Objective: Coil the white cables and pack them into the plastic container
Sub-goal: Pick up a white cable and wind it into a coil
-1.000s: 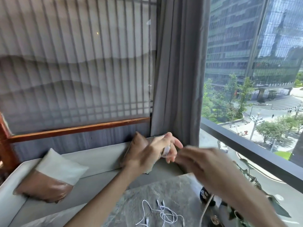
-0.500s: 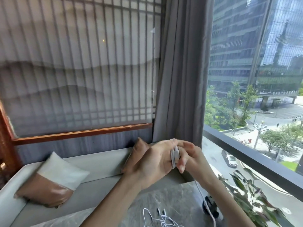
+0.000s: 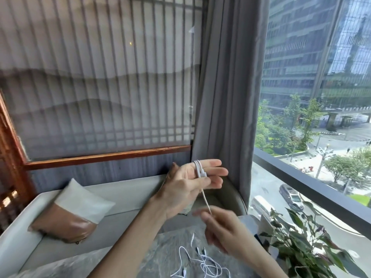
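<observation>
Two hands work above the grey stone table (image 3: 166, 237). The left hand (image 3: 188, 183) is raised high over the table's far edge, its fingers (image 3: 218, 172) held straight and close together, pointing toward the table's right side. A white cable (image 3: 198, 169) is wound in several tight loops around those fingers near the knuckles, and the thumb seems to press the loops and a small plug against them. From that coil a single strand drops straight down toward the table and meets the right hand (image 3: 222, 229), which hangs lower, just over the table's far right corner. This hand is blurred. Its fingers are curled, and the strand ends at the fingertips, which appear to pinch it, though the exact grip is hard to make out.

On the table's near part lie loose cables (image 3: 202, 261), white and tangled in a heap, with small plugs sticking out, well apart from both hands. A leafy plant (image 3: 301, 247) stands at the table's right edge. Beyond the table's far and left sides runs a pale sofa (image 3: 120, 189) carrying a brown and white cushion (image 3: 68, 215). A grey curtain (image 3: 226, 97) hangs behind the table's far edge.
</observation>
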